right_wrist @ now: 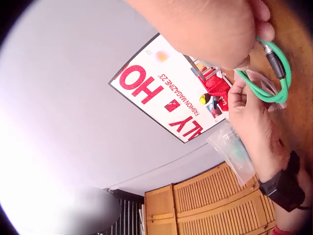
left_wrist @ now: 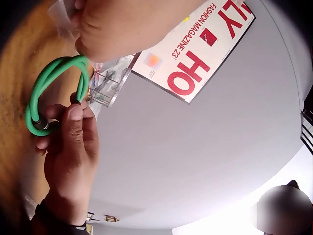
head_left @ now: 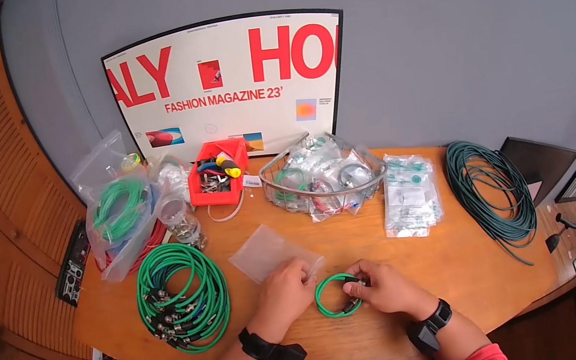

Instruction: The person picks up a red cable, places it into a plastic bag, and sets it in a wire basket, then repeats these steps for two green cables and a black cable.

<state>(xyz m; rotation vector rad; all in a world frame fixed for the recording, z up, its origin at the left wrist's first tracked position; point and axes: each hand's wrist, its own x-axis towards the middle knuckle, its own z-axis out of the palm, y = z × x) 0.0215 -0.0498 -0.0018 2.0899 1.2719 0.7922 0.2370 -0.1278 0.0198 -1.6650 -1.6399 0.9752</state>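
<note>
My right hand [head_left: 390, 287] grips a small coil of green cable [head_left: 323, 303] by its black-sleeved ends. A metal connector [right_wrist: 267, 48] and a black sleeve [right_wrist: 276, 65] show on that cable in the right wrist view. To the left of the coil, my left hand [head_left: 286, 293] pinches the near right corner of a flat clear plastic bag [head_left: 264, 252], fingers curled. The bag lies on the wooden table [head_left: 346, 247] just beyond that hand. Part of the coil's ends is hidden behind the right fingers.
A larger pile of green cables [head_left: 143, 283] with connectors lies at left. Behind stand a filled plastic bag [head_left: 115, 245], a clear jar [head_left: 184, 225], a red bin [head_left: 198, 192] and a wire basket [head_left: 280, 200]. Flat packets [head_left: 410, 197] and a dark green cable coil [head_left: 463, 188] are at right.
</note>
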